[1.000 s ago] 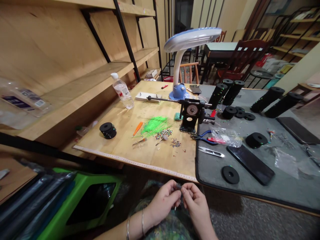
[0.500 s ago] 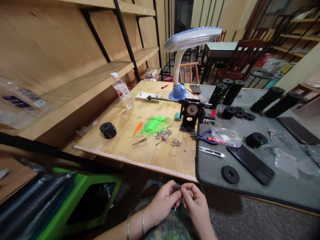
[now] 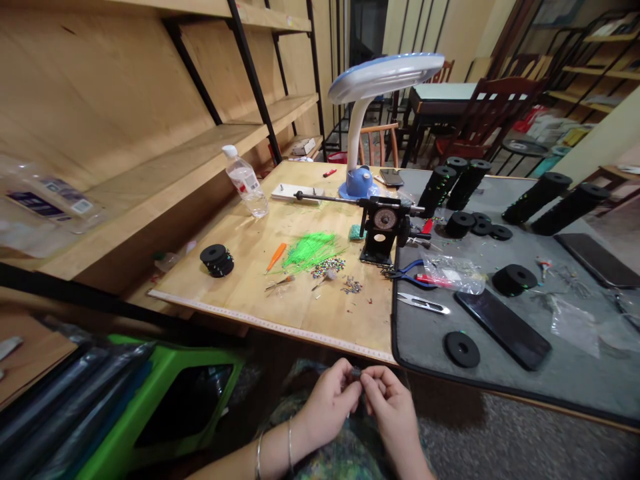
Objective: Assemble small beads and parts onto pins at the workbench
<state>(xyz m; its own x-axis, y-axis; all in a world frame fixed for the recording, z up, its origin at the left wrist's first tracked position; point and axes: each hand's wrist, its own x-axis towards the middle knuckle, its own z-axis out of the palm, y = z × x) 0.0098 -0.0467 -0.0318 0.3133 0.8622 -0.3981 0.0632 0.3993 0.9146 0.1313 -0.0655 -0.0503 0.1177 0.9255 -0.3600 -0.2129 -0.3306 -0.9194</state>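
Note:
Over my lap, just below the table's front edge, my left hand (image 3: 334, 402) and my right hand (image 3: 390, 407) meet with their fingers pinched together. Between the fingertips shows a small dark item (image 3: 356, 373), too small and covered to identify; the left fingers close around it and the right fingertips press against it. On the table above them lie a bundle of bright green strands (image 3: 313, 252), a heap of multicoloured beads (image 3: 327, 267), small metal pieces (image 3: 351, 285) and an orange-handled tool (image 3: 277, 257).
A black hand-cranked winder (image 3: 383, 227) stands mid-table by a desk lamp (image 3: 359, 180). On the grey mat (image 3: 415, 340) lie blue-handled pliers (image 3: 413, 272), thread snips (image 3: 423, 303), a phone (image 3: 503, 330) and black foam spools (image 3: 461, 349). A water bottle (image 3: 247, 187) stands at left.
Both hands stay together in nearly the same place, with slight finger movement. A small pale tip that showed below the fingers is now mostly hidden. The table things have not moved.

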